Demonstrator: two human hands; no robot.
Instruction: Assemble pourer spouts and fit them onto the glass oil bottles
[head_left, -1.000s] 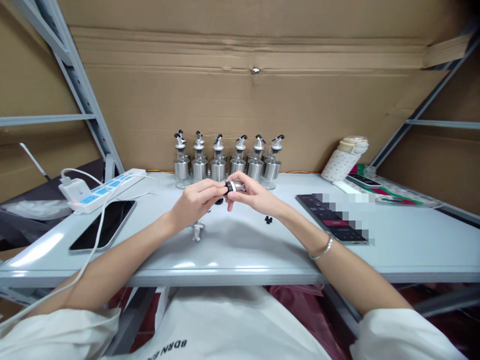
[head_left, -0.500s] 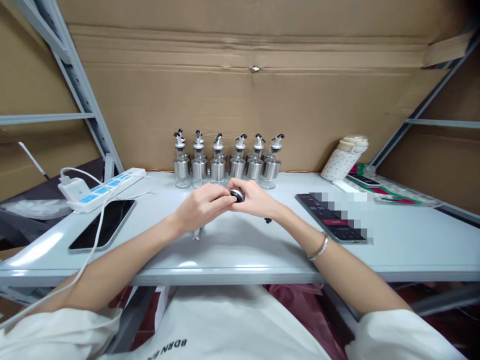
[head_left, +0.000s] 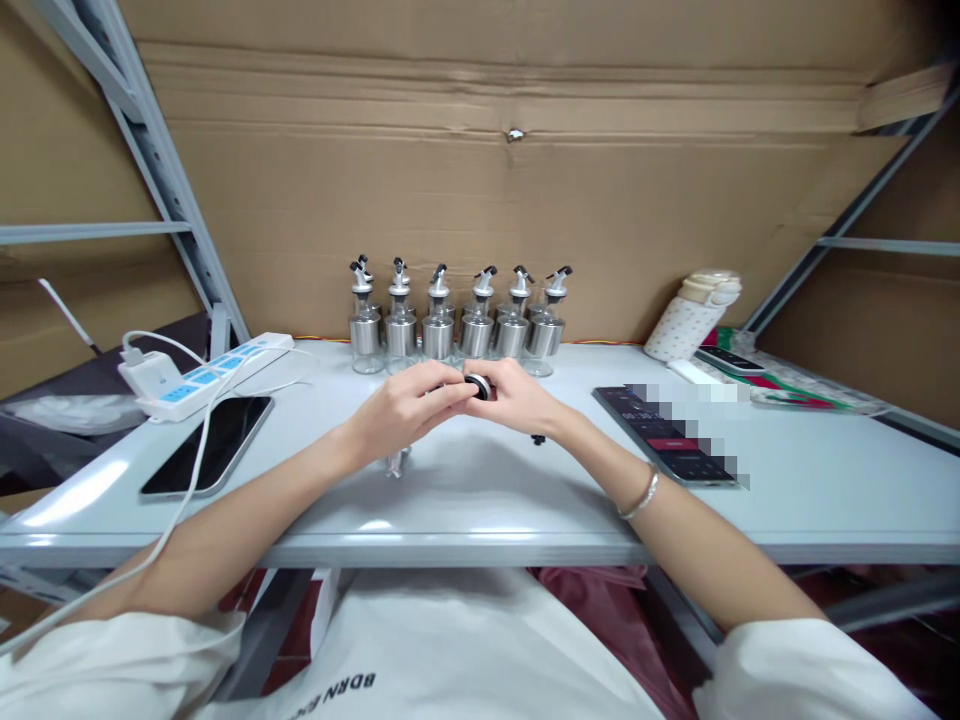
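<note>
Behind — six dispenser bottles (head_left: 457,320)

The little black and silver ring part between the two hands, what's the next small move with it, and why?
Probably a small twist of the black and silver ring part with the left hand while the right hand steadies it. Both hands pinch it above the table, and a loose spout piece lies under the left hand, so it looks unfinished.

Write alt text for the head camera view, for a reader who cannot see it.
Two bare hands, left hand and right hand, meet over a pale table, pinching a small silver-and-black cap between them. Behind stands a row of six dispenser bottles against cardboard; a phone and power strip lie left.
</note>
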